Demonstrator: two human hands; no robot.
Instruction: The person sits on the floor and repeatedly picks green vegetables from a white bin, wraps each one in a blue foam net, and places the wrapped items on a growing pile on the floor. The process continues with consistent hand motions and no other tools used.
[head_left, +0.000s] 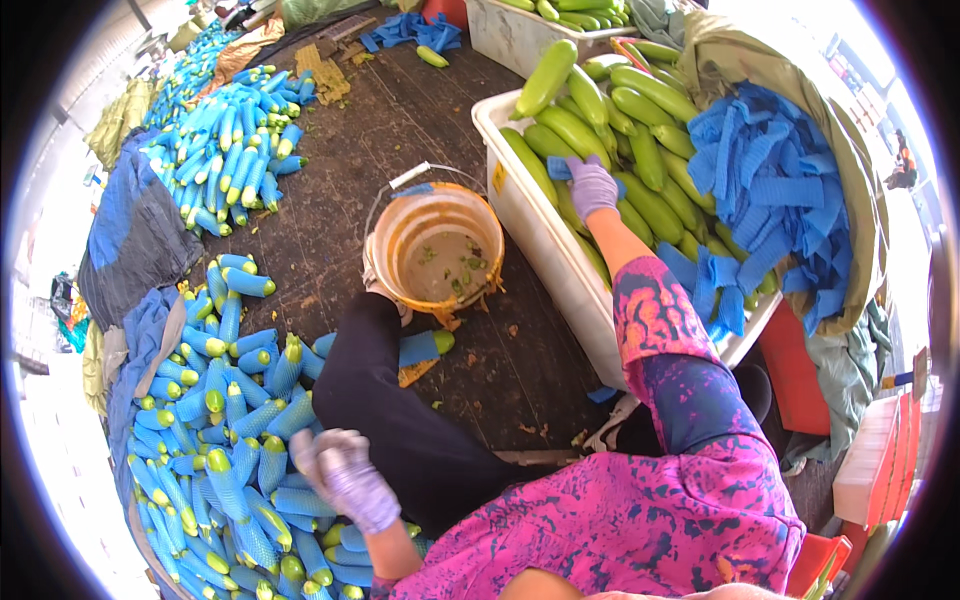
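My right hand (592, 187), in a thin purple glove, reaches into a white plastic crate (551, 247) heaped with long pale-green squash (652, 210). A blue foam net sleeve (558, 167) shows on both sides of its fingers, pinched against the squash; whether a squash is inside is hidden. My left hand (346, 476), gloved too and blurred, hangs over a large pile of squash in blue net sleeves (247, 442). Its fingers are loosely bent and apart, with nothing visible in them. Loose blue net sleeves (772, 187) lie heaped at the crate's right side.
Between my legs stands an orange-rimmed bucket (450, 247) with green scraps inside. Another sleeved pile (232, 150) lies at the far left on the dark wooden floor (337, 202). Behind is a second squash crate (502, 34). Red-and-white boxes (874, 457) stand at right.
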